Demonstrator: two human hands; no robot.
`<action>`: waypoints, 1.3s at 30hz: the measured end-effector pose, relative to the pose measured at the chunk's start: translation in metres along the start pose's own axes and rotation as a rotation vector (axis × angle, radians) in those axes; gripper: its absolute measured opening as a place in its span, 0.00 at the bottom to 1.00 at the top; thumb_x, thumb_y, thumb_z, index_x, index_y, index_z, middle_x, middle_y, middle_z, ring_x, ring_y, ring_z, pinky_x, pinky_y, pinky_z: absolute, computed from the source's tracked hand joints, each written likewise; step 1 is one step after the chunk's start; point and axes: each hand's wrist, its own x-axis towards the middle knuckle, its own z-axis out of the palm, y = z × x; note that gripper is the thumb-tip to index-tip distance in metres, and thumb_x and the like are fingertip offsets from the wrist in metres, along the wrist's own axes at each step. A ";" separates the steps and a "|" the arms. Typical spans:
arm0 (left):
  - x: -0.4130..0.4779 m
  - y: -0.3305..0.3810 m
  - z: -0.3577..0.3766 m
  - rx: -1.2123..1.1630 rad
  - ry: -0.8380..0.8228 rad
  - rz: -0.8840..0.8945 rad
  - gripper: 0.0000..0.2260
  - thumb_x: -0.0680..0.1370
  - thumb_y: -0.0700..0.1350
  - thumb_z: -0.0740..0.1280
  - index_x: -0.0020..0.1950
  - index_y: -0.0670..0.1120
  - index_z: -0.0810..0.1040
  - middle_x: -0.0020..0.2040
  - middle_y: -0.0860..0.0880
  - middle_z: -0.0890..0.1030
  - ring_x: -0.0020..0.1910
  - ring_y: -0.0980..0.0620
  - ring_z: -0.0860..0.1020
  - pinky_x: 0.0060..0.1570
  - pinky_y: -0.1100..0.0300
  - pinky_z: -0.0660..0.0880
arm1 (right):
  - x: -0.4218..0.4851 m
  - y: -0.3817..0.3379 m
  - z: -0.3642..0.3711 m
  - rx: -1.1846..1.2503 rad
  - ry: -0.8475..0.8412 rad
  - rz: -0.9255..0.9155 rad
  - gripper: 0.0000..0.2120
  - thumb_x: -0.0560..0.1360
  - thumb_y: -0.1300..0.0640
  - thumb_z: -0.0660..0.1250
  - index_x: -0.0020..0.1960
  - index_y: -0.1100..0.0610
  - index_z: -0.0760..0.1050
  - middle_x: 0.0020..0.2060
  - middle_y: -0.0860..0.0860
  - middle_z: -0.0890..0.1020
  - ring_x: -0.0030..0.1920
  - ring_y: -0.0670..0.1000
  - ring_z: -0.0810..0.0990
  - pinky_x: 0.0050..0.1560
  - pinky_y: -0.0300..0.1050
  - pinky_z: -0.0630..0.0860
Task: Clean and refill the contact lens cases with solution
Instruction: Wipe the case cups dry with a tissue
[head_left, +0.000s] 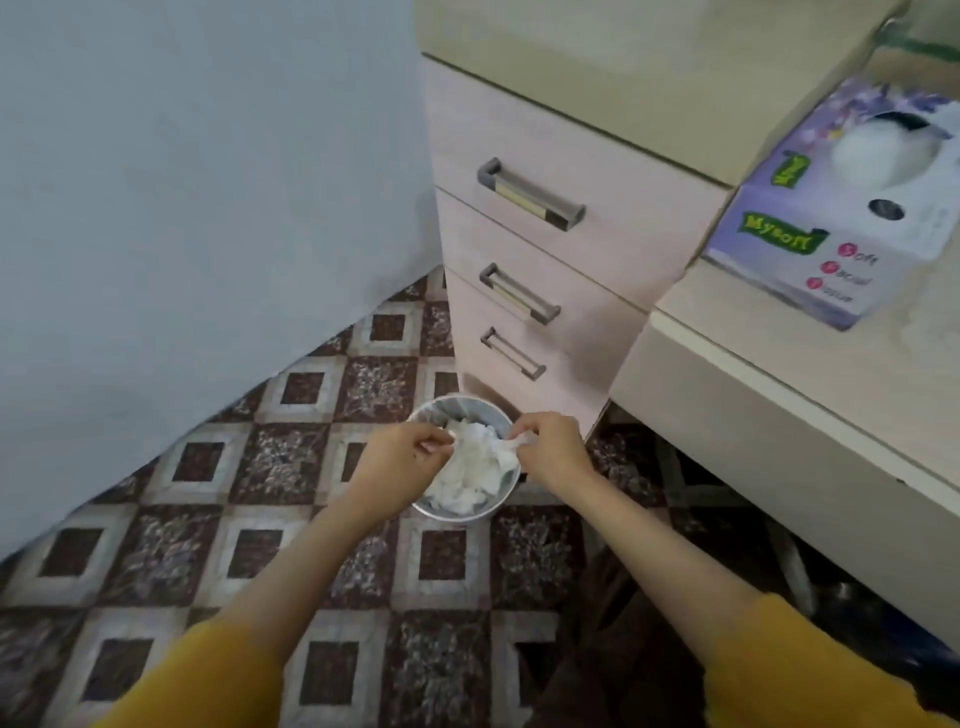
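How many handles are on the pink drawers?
3. On the drawer unit, one under another: the top handle, the middle handle and the bottom handle, just above the bin. None looks hidden.

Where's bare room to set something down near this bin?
Bare floor: left of the bin up to the blue cloth, and on the bin's near side. The desk near the tissue box is bare too. Crowded: the bin, full of tissues, left hand and right hand pinching them.
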 end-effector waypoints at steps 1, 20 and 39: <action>0.003 -0.006 0.002 -0.005 -0.020 -0.015 0.09 0.77 0.45 0.66 0.53 0.45 0.81 0.47 0.49 0.82 0.43 0.55 0.77 0.49 0.61 0.74 | 0.011 0.003 0.007 0.003 -0.001 0.046 0.14 0.69 0.70 0.61 0.47 0.58 0.80 0.55 0.58 0.79 0.51 0.56 0.79 0.45 0.41 0.75; 0.020 -0.020 0.007 0.061 -0.132 -0.067 0.10 0.77 0.46 0.64 0.55 0.45 0.80 0.47 0.50 0.81 0.43 0.57 0.75 0.43 0.65 0.68 | 0.049 0.002 0.024 -0.153 -0.185 0.082 0.26 0.75 0.52 0.65 0.71 0.57 0.65 0.67 0.55 0.70 0.64 0.55 0.72 0.58 0.42 0.69; -0.067 0.117 -0.041 0.163 0.065 0.317 0.10 0.76 0.48 0.66 0.56 0.49 0.79 0.49 0.54 0.81 0.45 0.59 0.76 0.50 0.64 0.72 | -0.117 -0.051 -0.111 -0.101 0.135 -0.408 0.22 0.76 0.52 0.64 0.69 0.58 0.68 0.67 0.51 0.72 0.67 0.49 0.69 0.66 0.41 0.62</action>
